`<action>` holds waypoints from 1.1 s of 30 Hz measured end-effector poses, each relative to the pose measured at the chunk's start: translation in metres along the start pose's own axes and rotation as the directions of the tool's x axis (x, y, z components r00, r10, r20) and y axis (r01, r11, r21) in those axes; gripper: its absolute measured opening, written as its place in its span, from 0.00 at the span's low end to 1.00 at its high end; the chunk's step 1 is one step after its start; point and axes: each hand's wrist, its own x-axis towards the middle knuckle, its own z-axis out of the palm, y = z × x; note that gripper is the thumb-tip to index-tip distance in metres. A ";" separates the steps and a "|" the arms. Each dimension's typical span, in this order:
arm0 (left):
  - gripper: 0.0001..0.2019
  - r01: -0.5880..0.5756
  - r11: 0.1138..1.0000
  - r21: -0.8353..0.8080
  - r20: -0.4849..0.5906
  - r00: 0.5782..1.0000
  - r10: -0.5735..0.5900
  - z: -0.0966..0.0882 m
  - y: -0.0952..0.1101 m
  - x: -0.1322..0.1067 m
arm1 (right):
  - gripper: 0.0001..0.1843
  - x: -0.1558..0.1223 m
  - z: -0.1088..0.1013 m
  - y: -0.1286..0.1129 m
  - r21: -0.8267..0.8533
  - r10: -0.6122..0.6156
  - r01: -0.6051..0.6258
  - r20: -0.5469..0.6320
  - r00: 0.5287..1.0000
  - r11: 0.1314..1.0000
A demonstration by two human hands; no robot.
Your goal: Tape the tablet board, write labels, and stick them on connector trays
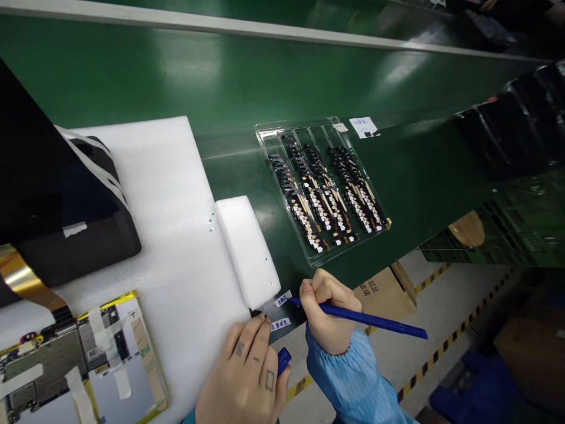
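My right hand, in a blue sleeve, is closed around a blue pen. The pen's tip touches or hovers just over a small white label with blue handwriting, near the front edge of the green table. A second handwritten label lies just below it. My left hand rests at the edge of the white foam sheet, its fingertips pressed down beside the labels. Between its thumb and index finger sits a blue pen cap. A small white foam block lies directly above both hands.
A clear plastic tray with rows of small flex cables lies beyond my right hand. A handwritten note is behind it. On the foam sheet are a black panel and an opened device. A cardboard box stands below the table.
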 end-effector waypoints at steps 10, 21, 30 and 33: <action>0.17 0.004 1.000 -0.003 -0.024 1.000 -0.004 0.000 0.000 -0.002 | 0.21 -0.001 -0.001 -0.001 -0.011 0.002 -0.002 -0.004 1.000 1.000; 0.14 0.000 1.000 -0.018 -0.011 1.000 0.000 0.001 -0.001 -0.004 | 0.21 -0.003 -0.001 0.001 0.007 0.023 -0.023 -0.038 0.999 1.000; 0.14 -0.006 1.000 -0.003 -0.026 1.000 0.006 0.001 0.000 -0.004 | 0.21 -0.004 0.000 0.001 0.025 0.029 -0.028 -0.056 0.998 0.999; 0.11 -0.018 1.000 -0.011 0.029 0.999 0.018 0.001 -0.001 -0.008 | 0.20 -0.008 0.000 0.004 0.049 0.021 -0.015 -0.128 0.992 0.999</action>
